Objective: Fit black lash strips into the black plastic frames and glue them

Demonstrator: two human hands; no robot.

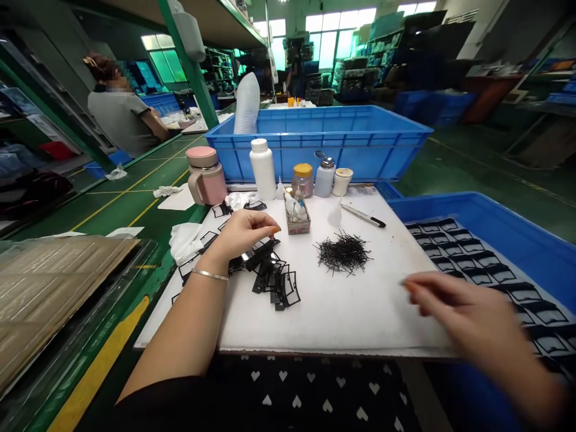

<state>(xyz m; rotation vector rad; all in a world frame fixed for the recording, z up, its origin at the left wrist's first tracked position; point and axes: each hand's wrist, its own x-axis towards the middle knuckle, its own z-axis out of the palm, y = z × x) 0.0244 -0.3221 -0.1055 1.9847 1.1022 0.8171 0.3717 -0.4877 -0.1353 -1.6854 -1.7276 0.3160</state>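
Work surface: a white board (pixel 342 312) in the centre of the frame, set on a green bench in a factory hall with shelving and bright windows at the top. A seated person in a grey shirt (pixel 119 120) is in the upper left.

Counts: two blue crates, one (pixel 324 138) behind the board and one (pixel 508 234) at the right edge, the latter lined with rows of black frames. One pink mug (pixel 207 175), one white bottle (pixel 263 169), one yellow-lidded jar (pixel 303 180), one dispenser bottle (pixel 324 177) and one small white pot (pixel 342 181) stand in a row along the far edge. One pen (pixel 363 216) and one heap of thin black pins (pixel 344 253) lie right of centre.

The pile of black frame parts (pixel 274 279) lies left of centre: thin, rectangular, open outlines, overlapping.

The left hand (pixel 243 237) rests over this pile, fingertips pinched together. The right hand (pixel 454 312), lower right, is motion-blurred; its grip cannot be determined.
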